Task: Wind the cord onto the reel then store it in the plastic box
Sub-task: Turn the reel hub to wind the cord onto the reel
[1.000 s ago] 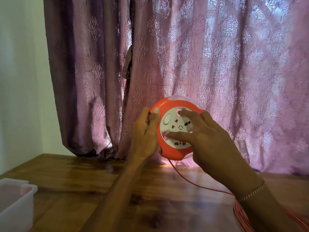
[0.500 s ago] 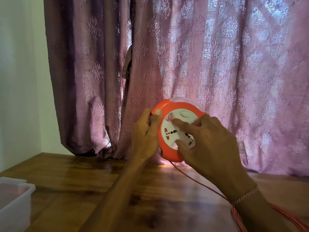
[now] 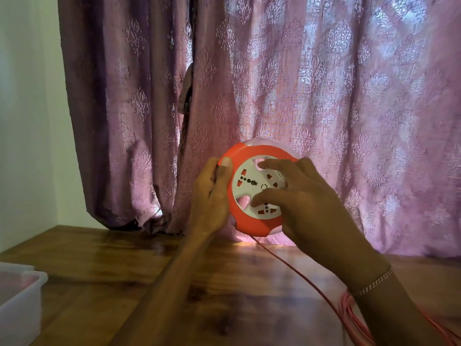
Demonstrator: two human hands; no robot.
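Observation:
An orange cord reel (image 3: pixel 249 226) with a white socket face (image 3: pixel 252 188) is held upright above the wooden table (image 3: pixel 124 265). My left hand (image 3: pixel 212 196) grips its left rim, thumb on the front edge. My right hand (image 3: pixel 306 203) lies over the white face, with a fingertip in the upper notch and the thumb at the lower notch. A thin red cord (image 3: pixel 299 273) runs down from the reel's bottom to a loose heap (image 3: pixel 354 318) at the lower right. The clear plastic box (image 3: pixel 22 300) stands at the lower left edge.
A purple patterned curtain (image 3: pixel 274 96) hangs right behind the reel and reaches down to the table's back edge. A pale wall (image 3: pixel 27 121) is at the left. Bare wood lies between the box and my forearms.
The white socket face has turned under my right hand's fingers; its sockets sit at different angles in each frame. My left hand keeps the same hold on the rim.

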